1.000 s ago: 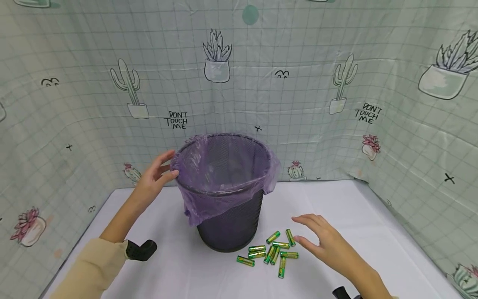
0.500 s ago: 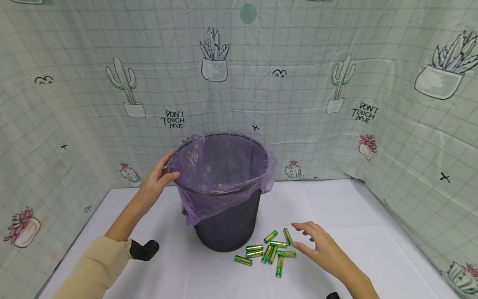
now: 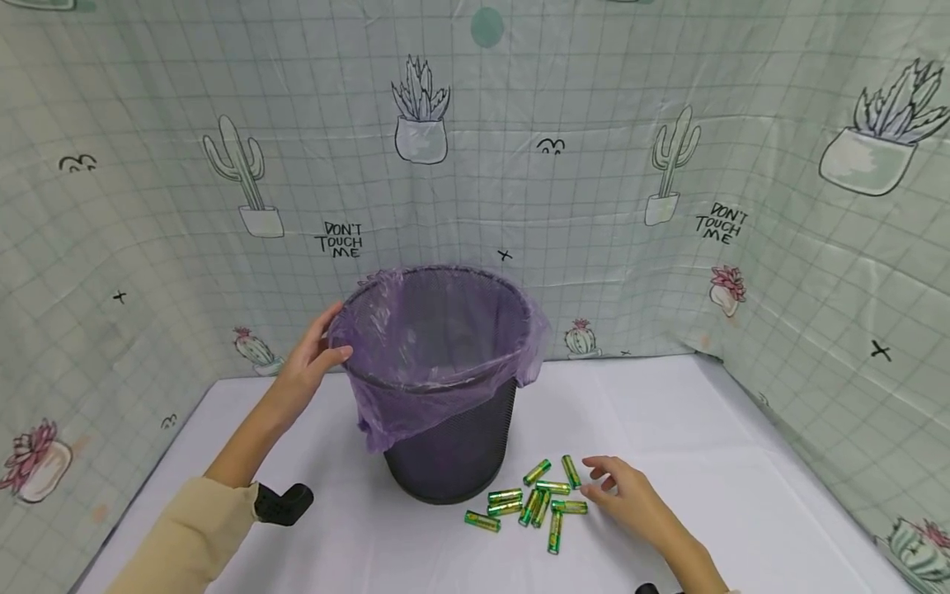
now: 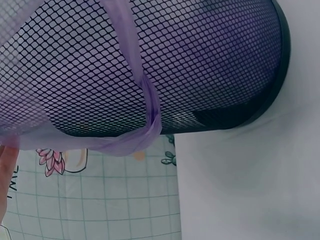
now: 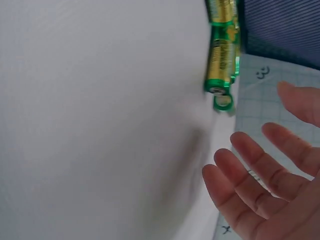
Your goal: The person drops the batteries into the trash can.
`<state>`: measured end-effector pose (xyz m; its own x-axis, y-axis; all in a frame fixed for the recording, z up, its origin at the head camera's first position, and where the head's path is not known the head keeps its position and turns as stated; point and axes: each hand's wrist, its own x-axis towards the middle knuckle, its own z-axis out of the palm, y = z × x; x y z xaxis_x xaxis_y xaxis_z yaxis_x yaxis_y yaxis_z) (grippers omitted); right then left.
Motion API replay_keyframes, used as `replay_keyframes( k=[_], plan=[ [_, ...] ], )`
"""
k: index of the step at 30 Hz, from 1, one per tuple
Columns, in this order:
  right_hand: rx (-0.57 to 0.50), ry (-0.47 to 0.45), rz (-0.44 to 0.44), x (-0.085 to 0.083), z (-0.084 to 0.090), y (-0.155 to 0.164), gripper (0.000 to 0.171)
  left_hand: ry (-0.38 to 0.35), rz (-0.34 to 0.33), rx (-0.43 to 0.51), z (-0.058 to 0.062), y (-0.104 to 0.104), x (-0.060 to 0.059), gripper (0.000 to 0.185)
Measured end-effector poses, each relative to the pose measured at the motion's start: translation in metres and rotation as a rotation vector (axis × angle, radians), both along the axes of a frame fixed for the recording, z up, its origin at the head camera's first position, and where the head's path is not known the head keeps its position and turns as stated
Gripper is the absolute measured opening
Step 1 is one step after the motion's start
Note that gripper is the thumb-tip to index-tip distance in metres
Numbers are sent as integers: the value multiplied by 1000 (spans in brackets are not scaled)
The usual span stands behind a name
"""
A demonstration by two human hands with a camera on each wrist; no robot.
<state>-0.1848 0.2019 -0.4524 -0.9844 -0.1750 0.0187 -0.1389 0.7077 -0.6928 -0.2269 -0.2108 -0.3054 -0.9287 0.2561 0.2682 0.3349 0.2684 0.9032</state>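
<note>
Your left hand (image 3: pixel 308 363) rests with loose fingers on the bin (image 3: pixel 445 388) rim, right hand (image 3: pixel 623 499) hovers spread and empty just beside the batteries (image 3: pixel 538 499) lying in front of the bin. I'd pinch just one battery at the pile's edge so the others don't roll.

A black mesh bin (image 3: pixel 453 462) is standing upright on the white tabletop (image 3: pixel 668 412), lined with a purple bag (image 3: pixel 434 346) that is folding over the rim and hanging down the outside. The left hand (image 3: pixel 308 367) is resting against the bag at the bin's left rim. A cluster of green-and-gold batteries (image 3: pixel 536 502) is lying flat just in front of the bin's base, pointing various ways. The right hand (image 3: pixel 627 499) is hovering beside their right edge, fingers (image 3: pixel 597 469) spread and relaxed.
</note>
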Motion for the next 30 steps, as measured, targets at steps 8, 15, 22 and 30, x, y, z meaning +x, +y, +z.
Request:
replay_keyframes(
  k=[8, 15, 22, 30],
  plan=[
    [12, -14, -64, -15, -16, -8, 32, 15, -13, 10, 0, -1, 0, 68],
    [41, -67, -86, -20, -19, -9, 22, 10, -39, 28, -3, 2, -2, 68],
    [47, -68, -84, -21, -22, -7, 21, 19, -45, 19, -4, 5, -1, 69],
    [68, -58, -86, -21, -20, -11, 18, 10, -24, -7, -3, 4, 1, 69]
  ],
)
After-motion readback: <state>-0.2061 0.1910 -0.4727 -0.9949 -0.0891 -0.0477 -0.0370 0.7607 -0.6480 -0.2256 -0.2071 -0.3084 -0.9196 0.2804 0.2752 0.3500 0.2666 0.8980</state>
